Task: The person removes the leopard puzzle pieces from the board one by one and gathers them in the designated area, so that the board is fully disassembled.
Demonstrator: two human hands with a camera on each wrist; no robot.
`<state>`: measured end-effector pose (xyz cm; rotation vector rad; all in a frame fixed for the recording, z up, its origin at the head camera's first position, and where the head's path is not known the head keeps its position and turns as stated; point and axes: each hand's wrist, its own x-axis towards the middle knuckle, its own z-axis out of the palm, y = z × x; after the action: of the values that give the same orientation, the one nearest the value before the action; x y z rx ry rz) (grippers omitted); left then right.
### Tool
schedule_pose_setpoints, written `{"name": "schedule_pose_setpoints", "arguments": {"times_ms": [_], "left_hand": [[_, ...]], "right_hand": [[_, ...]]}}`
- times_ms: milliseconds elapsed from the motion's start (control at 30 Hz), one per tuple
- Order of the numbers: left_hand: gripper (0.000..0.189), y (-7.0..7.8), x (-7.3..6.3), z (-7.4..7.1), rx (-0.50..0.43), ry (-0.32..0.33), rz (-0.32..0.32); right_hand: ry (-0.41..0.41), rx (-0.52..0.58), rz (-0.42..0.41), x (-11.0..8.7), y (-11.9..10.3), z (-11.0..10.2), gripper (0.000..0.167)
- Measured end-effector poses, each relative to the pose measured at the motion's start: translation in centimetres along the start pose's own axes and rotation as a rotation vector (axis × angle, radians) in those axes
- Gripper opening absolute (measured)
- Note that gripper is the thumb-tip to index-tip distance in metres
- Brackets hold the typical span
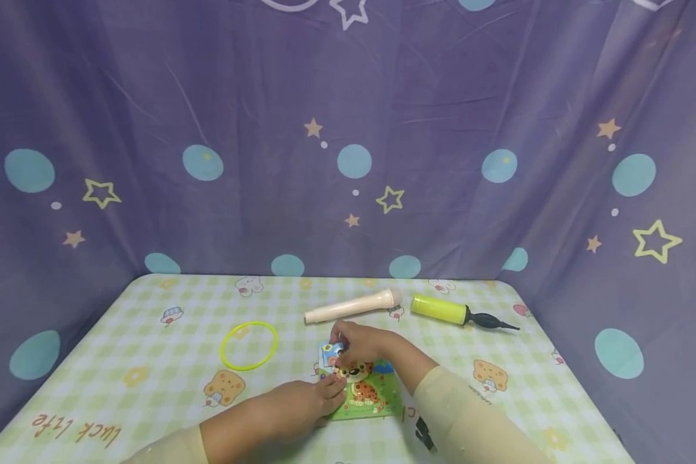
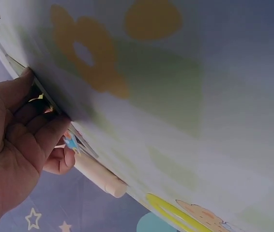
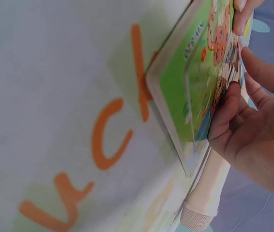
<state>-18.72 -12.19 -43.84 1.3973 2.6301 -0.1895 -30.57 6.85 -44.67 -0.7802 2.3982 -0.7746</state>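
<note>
A jigsaw puzzle board [image 1: 373, 405] with a spotted cartoon leopard on green lies flat on the table in front of me. My left hand [image 1: 301, 403] grips its left side, fingertips over the picture and thumb near the close corner; the left wrist view shows thumb and fingers along the board's edge. At the far left corner my right hand [image 1: 359, 343] pinches a blue puzzle piece [image 1: 328, 353], tilted up from the board. The right wrist view shows the right thumb and fingers [image 3: 226, 108] over the picture, partly hiding it.
Behind the board lies a cream toy microphone [image 1: 350, 307]. Farther right is a yellow hand pump [image 1: 441, 310] with a black nozzle. A thin yellow ring [image 1: 224, 359] lies to the left. A small black object [image 1: 424, 433] shows beside the right sleeve. A purple curtain [image 1: 278, 109] surrounds the table.
</note>
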Motion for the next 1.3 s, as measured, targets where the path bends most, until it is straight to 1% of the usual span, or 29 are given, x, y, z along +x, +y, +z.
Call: {"name": "schedule_pose_setpoints", "arguments": {"times_ms": [100,167,300,400,533,633,767,867,967,1133,1233,1300], "left_hand": [[0.054,-0.1,0.0,0.2,-0.006,0.015,0.009],[0.054,-0.1,0.0,0.3,-0.007,0.013,0.009],[0.054,-0.1,0.0,0.3,-0.006,0.008,0.008],[0.054,-0.2,-0.1,0.2,-0.011,0.002,0.003],[0.054,0.0,-0.1,0.2,-0.055,0.003,-0.006],[0.053,0.1,-0.1,0.2,-0.082,0.002,-0.011],[0.053,-0.1,-0.1,0.2,-0.069,-0.002,-0.008],[0.054,-0.1,0.0,0.1,-0.061,-0.005,-0.003],[0.054,-0.1,0.1,0.0,-0.054,-0.005,-0.002],[0.054,0.0,0.1,0.0,-0.062,-0.023,-0.026],[0.054,0.1,0.2,0.0,-0.065,-0.038,-0.039],[0.054,0.2,0.1,0.0,-0.06,-0.04,-0.043]], "right_hand": [[0.007,0.058,0.008,0.1,0.2,0.0,0.035],[0.011,0.08,0.021,0.1,0.2,0.0,0.037],[0.024,0.085,0.037,0.3,0.3,0.1,0.038],[0.055,0.062,0.039,0.5,0.5,0.3,0.027],[0.108,0.083,0.035,0.5,0.9,0.5,0.014],[0.121,0.14,0.019,0.3,1.1,0.5,0.014],[0.105,0.245,-0.004,0.1,1.3,0.3,0.016],[0.1,0.328,-0.014,-0.3,1.7,-0.2,0.017],[0.088,0.376,-0.018,-0.8,2.4,-0.9,0.018],[0.084,0.404,-0.002,-1.8,4.2,-3.0,0.018],[0.101,0.423,0.019,-2.5,5.5,-4.2,0.018],[0.105,0.43,0.048,-3.1,6.4,-4.9,0.017]]}}
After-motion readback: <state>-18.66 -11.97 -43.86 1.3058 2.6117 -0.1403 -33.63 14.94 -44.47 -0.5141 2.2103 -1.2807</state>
